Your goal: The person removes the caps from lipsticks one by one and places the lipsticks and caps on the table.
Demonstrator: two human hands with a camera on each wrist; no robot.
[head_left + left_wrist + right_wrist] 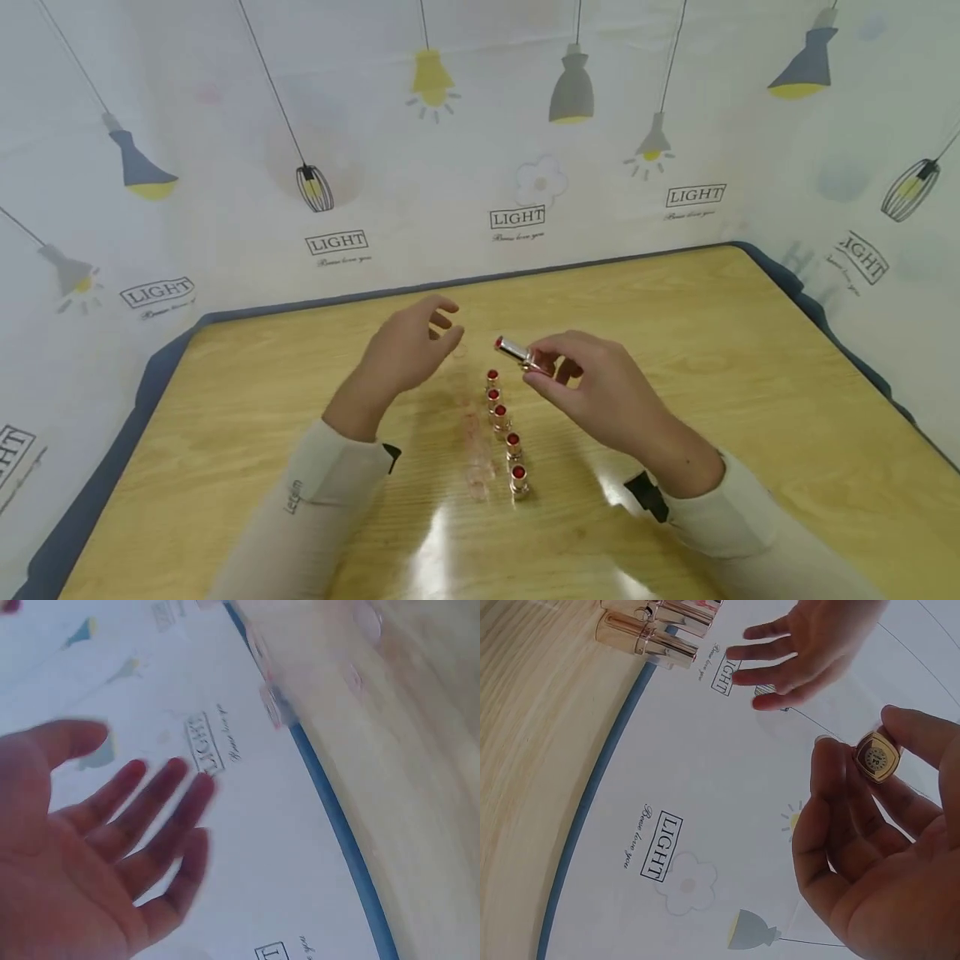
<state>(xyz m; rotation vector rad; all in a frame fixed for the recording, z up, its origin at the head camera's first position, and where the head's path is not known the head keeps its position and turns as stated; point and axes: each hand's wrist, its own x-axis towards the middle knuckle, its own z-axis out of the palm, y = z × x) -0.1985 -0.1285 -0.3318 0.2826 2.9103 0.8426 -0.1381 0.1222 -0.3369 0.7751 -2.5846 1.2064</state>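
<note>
Five lipsticks [504, 421] stand in a row; the right hand [600, 392] pinches another lipstick [514, 351] and should set it down upright at the row's far end, while the left hand [408, 350] hovers, fingers apart.

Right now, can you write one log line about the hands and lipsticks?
left hand: open, holding nothing | right hand: pinching lipstick | five lipsticks: standing in row on table

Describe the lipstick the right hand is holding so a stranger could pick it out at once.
Start at the wooden table and find the row of lipsticks standing upright near its middle. Just above the far end of that row, the right hand pinches a lipstick in the air. It alone is off the table and tilted on its side, red tip pointing left.
</note>
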